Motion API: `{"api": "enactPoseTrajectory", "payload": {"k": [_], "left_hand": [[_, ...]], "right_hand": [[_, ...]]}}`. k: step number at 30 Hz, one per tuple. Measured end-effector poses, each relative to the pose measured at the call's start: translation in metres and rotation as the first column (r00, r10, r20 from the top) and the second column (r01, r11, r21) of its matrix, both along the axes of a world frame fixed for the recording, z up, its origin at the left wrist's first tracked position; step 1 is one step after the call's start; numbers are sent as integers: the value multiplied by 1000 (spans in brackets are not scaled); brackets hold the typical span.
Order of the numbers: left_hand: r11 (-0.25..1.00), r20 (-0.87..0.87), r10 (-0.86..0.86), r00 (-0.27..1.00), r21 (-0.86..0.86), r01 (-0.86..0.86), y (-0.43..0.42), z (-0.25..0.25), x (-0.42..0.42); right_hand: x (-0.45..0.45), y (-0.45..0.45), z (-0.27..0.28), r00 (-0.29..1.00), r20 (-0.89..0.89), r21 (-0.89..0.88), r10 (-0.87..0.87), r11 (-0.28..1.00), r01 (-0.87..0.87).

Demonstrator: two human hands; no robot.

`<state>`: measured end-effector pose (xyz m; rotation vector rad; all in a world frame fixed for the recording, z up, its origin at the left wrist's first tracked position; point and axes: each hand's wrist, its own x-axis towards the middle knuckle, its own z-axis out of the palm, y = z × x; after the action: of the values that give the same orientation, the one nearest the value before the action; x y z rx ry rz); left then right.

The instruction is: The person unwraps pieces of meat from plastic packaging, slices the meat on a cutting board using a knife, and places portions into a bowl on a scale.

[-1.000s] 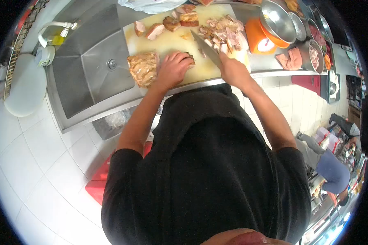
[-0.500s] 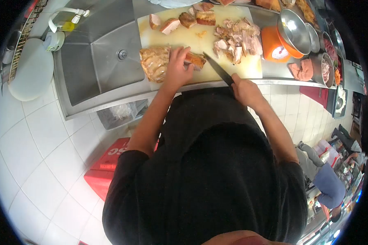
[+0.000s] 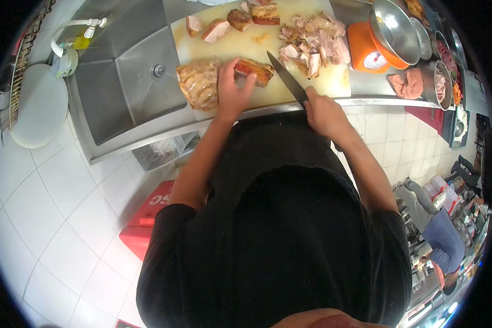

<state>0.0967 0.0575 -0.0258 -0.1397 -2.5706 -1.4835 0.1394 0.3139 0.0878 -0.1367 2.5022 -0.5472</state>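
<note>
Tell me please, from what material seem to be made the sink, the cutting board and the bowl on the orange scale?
Sink: probably stainless steel, satin finish; grey with soft sheen.
Cutting board: likely matt plastic; pale yellowish, no visible wood grain.
Bowl: polished metal, perhaps stainless steel; silvery with bright reflections.

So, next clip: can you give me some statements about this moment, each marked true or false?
The right hand holds a knife. True.
The left hand is in the sink. False: it is at a piece of meat on the cutting board.
A metal bowl sits on the orange scale. True.
The chopped meat is in that bowl. False: it lies piled on the cutting board.
The big slab of meat is left of the left hand. True.
</note>
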Motion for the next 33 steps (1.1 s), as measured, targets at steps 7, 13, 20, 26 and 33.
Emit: {"api": "enactPoseTrajectory", "payload": {"k": [7,13,20,26,33], "left_hand": [[998,80,-17,997,-54,21,11,-2,-19],[996,27,13,1000,-93,-10,15,9,-13],[996,150,31,988,74,-43,16,-12,-13],[1000,73,25,997,14,-26,16,-13,-13],[1000,90,7,996,-12,-6,13,-18,-13]], "right_hand": [[-40,-12,-4,997,-59,-38,47,998,-49],[-53,-30,3,995,82,-1,51,999,-51],[-64,-27,-3,990,55,-31,130,991,-128],[-81,-29,-1,975,94,-43,199,980,-196],[-67,-57,-49,990,84,18,110,994,-112]]}}
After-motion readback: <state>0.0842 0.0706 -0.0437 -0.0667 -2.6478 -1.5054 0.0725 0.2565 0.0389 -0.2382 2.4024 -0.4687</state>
